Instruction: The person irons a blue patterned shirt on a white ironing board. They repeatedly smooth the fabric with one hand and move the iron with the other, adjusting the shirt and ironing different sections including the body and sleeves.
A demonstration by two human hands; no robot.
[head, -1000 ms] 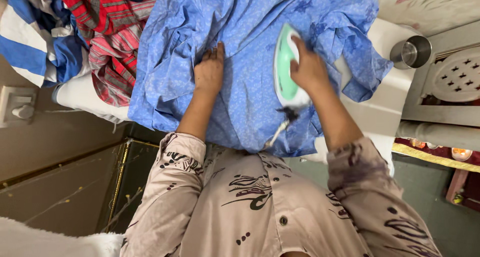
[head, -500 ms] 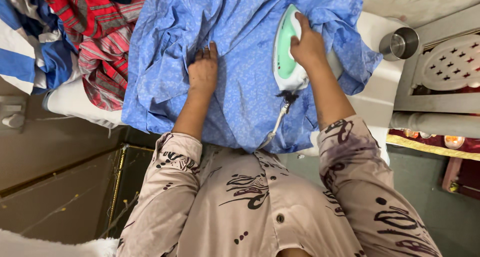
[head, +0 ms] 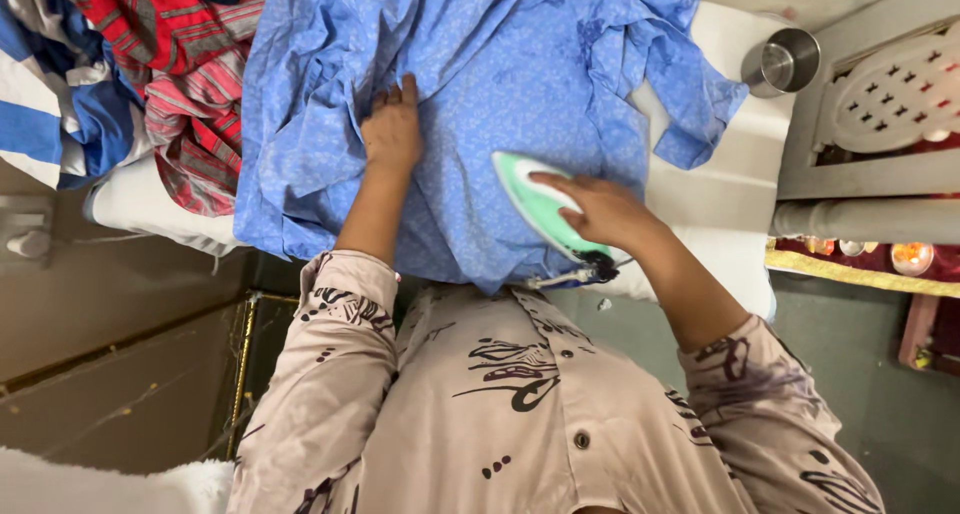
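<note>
Nearest the body, at the board's [head: 740, 174] near edge, one green-and-white iron [head: 535, 204] lies on one blue garment [head: 500, 84]. Right hand [head: 595, 212] closed around the iron's handle; cord end hangs just off the edge. Left hand [head: 392, 129] farther in, flat and open on the blue cloth, fingers spread, gripping nothing. Garment covers most of the board, one flap trailing toward the right side. Left edge: one heap of clothes, a red striped piece [head: 175, 84] on top, a blue-and-white piece [head: 55, 104] beside it. Far right corner: one steel cup [head: 785, 62], upright, clear of the cloth.
</note>
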